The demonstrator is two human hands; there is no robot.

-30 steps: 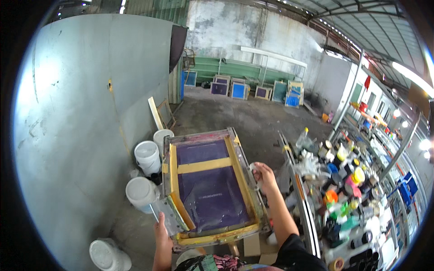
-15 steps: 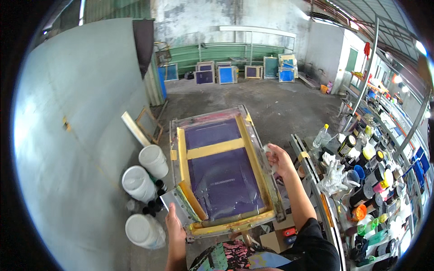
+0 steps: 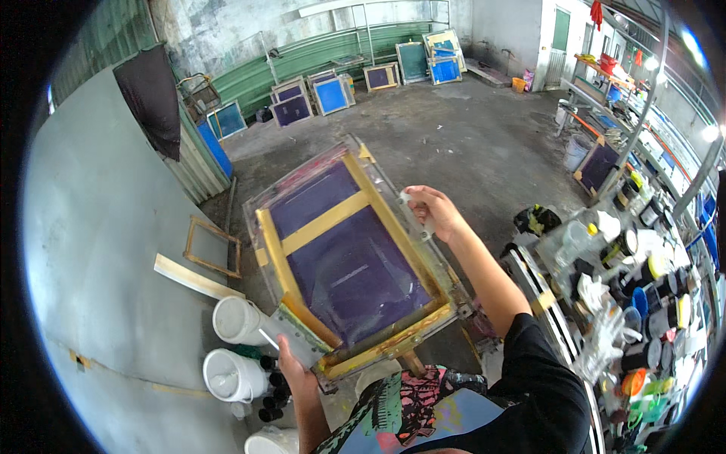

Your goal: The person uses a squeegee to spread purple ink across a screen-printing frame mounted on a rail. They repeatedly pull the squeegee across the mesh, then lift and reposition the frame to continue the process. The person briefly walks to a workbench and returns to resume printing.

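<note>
A screen-printing frame (image 3: 446,306) is tilted before me. Its purple mesh (image 3: 355,265) is bordered by yellow tape, with one tape strip across it. At its near left corner my left hand (image 3: 299,372) is closed on a flat grey squeegee (image 3: 299,333), thumb on top; its yellowish edge lies over the frame's inner corner. Whether those fingers also hold the frame is hidden. Along the right side my right hand (image 3: 439,212) has its fingers curled round a small whitish piece (image 3: 426,227), at the frame's rim.
White buckets (image 3: 236,319) stand at lower left by a grey panel (image 3: 98,227). A wooden frame (image 3: 195,253) leans there. On the right, a crowded bench carries ink jars (image 3: 620,246), crumpled plastic gloves (image 3: 599,340) and cups. More screens (image 3: 331,96) lean along the far wall.
The whole view has swung and tilted, so the background sits higher and slanted. The frame now leans further over in view, with both hands staying at the same sides of it.
</note>
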